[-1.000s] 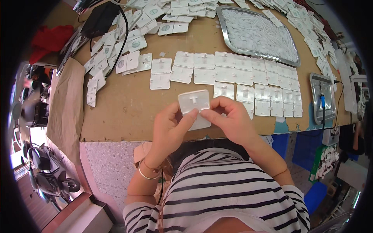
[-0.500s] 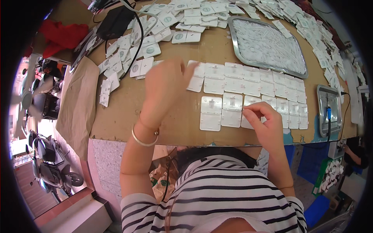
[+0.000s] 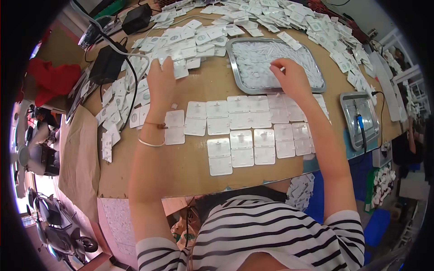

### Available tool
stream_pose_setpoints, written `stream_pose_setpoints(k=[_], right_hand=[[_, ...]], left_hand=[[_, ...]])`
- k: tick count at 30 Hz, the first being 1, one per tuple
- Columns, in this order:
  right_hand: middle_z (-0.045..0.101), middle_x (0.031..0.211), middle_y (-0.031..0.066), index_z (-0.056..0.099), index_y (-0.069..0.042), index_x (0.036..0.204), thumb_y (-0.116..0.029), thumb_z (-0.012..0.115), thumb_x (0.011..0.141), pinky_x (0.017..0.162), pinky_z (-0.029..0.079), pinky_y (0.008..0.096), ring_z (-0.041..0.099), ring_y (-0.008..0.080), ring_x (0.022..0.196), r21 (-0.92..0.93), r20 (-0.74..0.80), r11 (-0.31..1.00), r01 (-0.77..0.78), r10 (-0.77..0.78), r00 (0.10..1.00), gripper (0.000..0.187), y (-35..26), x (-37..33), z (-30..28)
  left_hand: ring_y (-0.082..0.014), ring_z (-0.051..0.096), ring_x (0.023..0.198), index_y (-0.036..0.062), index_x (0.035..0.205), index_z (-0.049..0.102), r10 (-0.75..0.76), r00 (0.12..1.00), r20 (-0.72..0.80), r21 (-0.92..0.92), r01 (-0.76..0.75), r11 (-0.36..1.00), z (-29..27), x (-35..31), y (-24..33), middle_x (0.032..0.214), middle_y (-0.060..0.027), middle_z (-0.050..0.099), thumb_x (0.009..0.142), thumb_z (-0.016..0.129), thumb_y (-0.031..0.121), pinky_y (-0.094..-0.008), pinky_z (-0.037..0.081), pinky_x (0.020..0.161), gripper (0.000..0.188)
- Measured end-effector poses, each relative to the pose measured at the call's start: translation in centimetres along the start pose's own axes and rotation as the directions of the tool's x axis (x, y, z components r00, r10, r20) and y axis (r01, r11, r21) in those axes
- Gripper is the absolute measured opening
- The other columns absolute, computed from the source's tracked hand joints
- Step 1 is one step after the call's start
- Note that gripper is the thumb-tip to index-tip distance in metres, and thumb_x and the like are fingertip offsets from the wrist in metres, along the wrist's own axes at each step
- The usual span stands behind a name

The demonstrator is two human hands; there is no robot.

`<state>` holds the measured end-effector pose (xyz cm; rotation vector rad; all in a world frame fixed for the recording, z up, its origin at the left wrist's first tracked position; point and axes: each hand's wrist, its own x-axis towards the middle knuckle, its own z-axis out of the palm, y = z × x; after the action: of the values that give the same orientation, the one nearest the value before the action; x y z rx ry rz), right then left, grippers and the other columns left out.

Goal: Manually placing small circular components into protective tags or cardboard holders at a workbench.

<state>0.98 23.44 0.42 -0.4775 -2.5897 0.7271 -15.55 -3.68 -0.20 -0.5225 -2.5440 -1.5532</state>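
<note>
My left hand (image 3: 162, 83) reaches to the near edge of a heap of white plastic panels (image 3: 205, 37), several with grey round marks. Its fingers are stretched and apart beside a panel; whether they touch it is unclear. My right hand (image 3: 293, 81) is over a metal tray (image 3: 233, 67) full of small, slim white pieces (image 3: 253, 61). Thumb and forefinger come together in a pinch, and anything between them is too small to make out. Below the hands, white two-part panels (image 3: 242, 149) lie flat in two rows, some hidden by my right forearm.
A smaller metal tray (image 3: 370, 119) on the right holds a blue-handled tool (image 3: 360, 123) with a cord. Black power adapters (image 3: 107, 63) and cables lie at the left, near a red cloth (image 3: 52, 81). Brown paper (image 3: 79, 158) hangs over the left table edge.
My right hand has left the panel in the near row and moved up to the tray of small pieces. My left hand has moved forward to the heap. The view has shifted.
</note>
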Motion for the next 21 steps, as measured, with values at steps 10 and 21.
stream_pose_setpoints(k=[10,21], right_hand=[[0.062,0.091,0.0135,0.061,-0.004,0.089,-0.017,0.056,0.084,0.074,0.047,0.0388,0.058,0.0304,0.086,-0.124,0.120,0.987,0.104,-0.089,0.989,0.015,4.1,5.4,1.4],[0.057,0.083,0.0132,0.061,-0.001,0.085,-0.009,0.065,0.074,0.071,0.047,0.0351,0.058,0.0288,0.080,-0.057,0.101,0.947,0.316,-0.309,0.946,0.014,4.6,5.6,3.1]], left_hand=[[-0.0414,0.054,0.107,0.0017,0.127,0.039,0.027,0.813,0.582,-0.813,0.581,0.019,1.3,-6.9,5.7,0.119,-0.0181,0.053,0.097,0.032,0.034,-0.0523,0.049,0.087,0.045],[-0.0152,0.051,0.076,0.0119,0.126,0.044,0.125,0.650,0.750,-0.659,0.750,0.053,2.4,-10.0,4.4,0.112,-0.0117,0.058,0.095,0.031,0.052,-0.0312,0.045,0.066,0.053]])
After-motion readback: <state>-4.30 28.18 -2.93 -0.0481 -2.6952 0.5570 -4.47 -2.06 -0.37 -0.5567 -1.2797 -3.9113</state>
